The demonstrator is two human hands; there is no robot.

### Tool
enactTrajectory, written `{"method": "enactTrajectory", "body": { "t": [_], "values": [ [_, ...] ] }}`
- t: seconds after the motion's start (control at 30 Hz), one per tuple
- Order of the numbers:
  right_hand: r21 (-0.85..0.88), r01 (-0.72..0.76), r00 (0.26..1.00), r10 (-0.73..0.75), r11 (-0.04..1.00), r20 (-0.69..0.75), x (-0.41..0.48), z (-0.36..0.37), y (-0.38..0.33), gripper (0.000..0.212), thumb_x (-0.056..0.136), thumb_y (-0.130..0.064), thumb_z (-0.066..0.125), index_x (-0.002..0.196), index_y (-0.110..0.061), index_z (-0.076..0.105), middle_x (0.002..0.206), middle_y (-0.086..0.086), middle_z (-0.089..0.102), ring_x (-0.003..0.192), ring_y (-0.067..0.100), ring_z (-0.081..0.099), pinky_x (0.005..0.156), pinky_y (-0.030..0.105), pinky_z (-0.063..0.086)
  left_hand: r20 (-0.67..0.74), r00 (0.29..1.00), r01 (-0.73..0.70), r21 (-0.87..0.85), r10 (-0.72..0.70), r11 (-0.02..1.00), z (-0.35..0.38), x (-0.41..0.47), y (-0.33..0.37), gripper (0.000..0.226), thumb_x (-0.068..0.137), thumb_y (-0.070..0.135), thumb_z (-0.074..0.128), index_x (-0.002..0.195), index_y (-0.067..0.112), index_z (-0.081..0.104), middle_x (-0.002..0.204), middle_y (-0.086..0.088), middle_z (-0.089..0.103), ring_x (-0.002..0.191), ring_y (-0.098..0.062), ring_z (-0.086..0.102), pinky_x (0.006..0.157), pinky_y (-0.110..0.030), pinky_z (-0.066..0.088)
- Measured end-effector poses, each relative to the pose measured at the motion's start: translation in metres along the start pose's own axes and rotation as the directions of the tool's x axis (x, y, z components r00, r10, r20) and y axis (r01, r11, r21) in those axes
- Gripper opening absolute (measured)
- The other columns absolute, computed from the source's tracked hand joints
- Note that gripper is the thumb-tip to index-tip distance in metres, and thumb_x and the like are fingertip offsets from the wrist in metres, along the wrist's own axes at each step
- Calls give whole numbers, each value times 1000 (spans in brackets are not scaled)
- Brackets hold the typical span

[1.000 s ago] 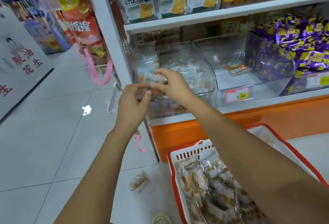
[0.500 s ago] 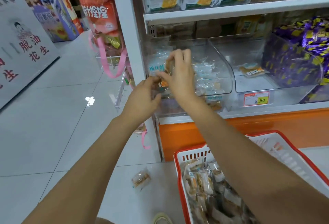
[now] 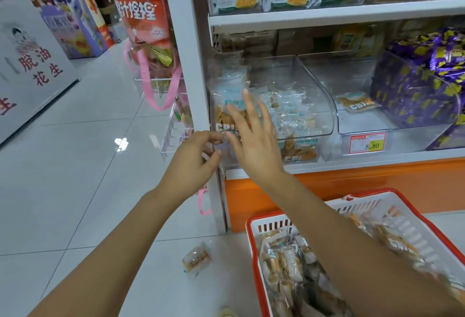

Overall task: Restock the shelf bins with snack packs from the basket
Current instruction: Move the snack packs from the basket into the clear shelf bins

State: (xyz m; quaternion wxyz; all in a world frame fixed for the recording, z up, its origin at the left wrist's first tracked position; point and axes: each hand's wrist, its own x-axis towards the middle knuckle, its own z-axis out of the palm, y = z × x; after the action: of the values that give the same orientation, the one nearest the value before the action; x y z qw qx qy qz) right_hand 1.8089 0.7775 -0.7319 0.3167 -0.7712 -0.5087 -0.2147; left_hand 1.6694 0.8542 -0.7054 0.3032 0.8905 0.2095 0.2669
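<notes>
A clear shelf bin (image 3: 317, 125) on the lower shelf holds several small clear snack packs (image 3: 289, 115), with a taller pack (image 3: 227, 90) upright at its left end. My right hand (image 3: 254, 143) hovers in front of the bin with its fingers spread and straight, holding nothing. My left hand (image 3: 193, 158) is at the bin's front left corner, index finger and thumb curled round the rim. The red and white basket (image 3: 254, 226) stands on the floor at lower right, full of snack packs (image 3: 284, 264); my right forearm crosses over it.
One snack pack (image 3: 196, 258) lies on the floor tiles left of the basket. To the right are a second clear bin (image 3: 339, 125) holding one pack (image 3: 357, 101), a price tag (image 3: 367, 143) and purple packs (image 3: 422, 87). Hanging bags (image 3: 148, 47) flank the shelf post.
My right hand let go of the pack it held over the bin and spread its fingers, drawing back slightly. The left hand stayed at the bin's corner. The view shifted closer.
</notes>
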Motion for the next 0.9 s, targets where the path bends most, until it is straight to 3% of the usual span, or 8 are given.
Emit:
{"method": "enactTrajectory", "body": {
  "t": [0.1, 0.23, 0.33, 0.4, 0.5, 0.57, 0.77, 0.9],
  "values": [
    [42, -11, 1000, 10, 999, 14, -9, 4, -2, 61, 96, -41, 44, 149, -17, 28, 160, 4, 15, 147, 27, 9, 112, 44, 33, -103, 995, 3, -53, -8, 999, 6, -5, -6, 18, 92, 17, 57, 109, 22, 62, 103, 12, 58, 88, 6, 55, 66, -5, 42],
    [-144, 9, 999, -2, 990, 49, -15, 10, -5, 84, 89, -63, 34, 152, -11, 18, 160, 7, 10, 147, 31, 8, 116, 45, 17, -205, 971, 85, -179, -121, 980, 23, -20, -24, 8, 92, 14, 57, 87, 19, 60, 84, 10, 61, 78, -1, 56, 64, -9, 44],
    [-250, -13, 998, 27, 968, 54, -18, 19, -11, 97, 82, -69, 44, 153, -11, 15, 161, 6, 8, 147, 34, 9, 116, 46, 15, -146, 936, 289, -198, -320, 937, 48, -33, -67, 18, 92, 17, 56, 75, 20, 55, 71, 3, 59, 68, -12, 55, 59, -14, 42],
    [-286, -42, 995, 65, 957, 71, -16, 23, -14, 103, 78, -71, 49, 153, -13, 11, 161, 4, 6, 146, 34, 9, 115, 47, 16, -80, 893, 439, -74, -444, 896, 73, -46, -103, 21, 93, 18, 54, 72, 15, 52, 69, -2, 58, 70, -21, 56, 55, -18, 37],
    [-342, -67, 996, 85, 937, 38, -12, 28, -18, 101, 76, -73, 42, 152, -13, 17, 160, 4, 13, 145, 34, 15, 111, 49, 25, 52, 773, 632, 9, -632, 775, 113, -73, -158, 9, 89, 12, 58, 93, 7, 65, 94, -11, 68, 93, -27, 61, 69, -20, 36],
    [-349, -50, 998, 57, 936, 9, -13, 30, -17, 97, 77, -72, 38, 152, -13, 20, 159, 5, 17, 145, 34, 18, 109, 50, 27, 141, 710, 687, 77, -690, 722, 137, -92, -191, 26, 84, 8, 63, 109, 3, 64, 112, -15, 65, 104, -28, 60, 77, -21, 37],
    [-349, -29, 999, 20, 937, -30, -12, 36, -14, 93, 79, -68, 45, 151, -12, 24, 158, 7, 20, 145, 35, 17, 110, 51, 25, 292, 511, 700, 405, -809, 588, 181, -145, -245, 55, 79, 22, 67, 130, 18, 49, 122, -13, 52, 115, -33, 52, 94, -35, 43],
    [-399, -30, 999, 15, 916, -42, -13, 35, -15, 92, 80, -68, 44, 151, -11, 26, 158, 8, 21, 145, 34, 19, 108, 48, 26, 317, 476, 656, 493, -820, 571, 200, -158, -261, 54, 76, 22, 69, 125, 22, 48, 122, -12, 48, 114, -35, 48, 94, -43, 44]
  ]
}}
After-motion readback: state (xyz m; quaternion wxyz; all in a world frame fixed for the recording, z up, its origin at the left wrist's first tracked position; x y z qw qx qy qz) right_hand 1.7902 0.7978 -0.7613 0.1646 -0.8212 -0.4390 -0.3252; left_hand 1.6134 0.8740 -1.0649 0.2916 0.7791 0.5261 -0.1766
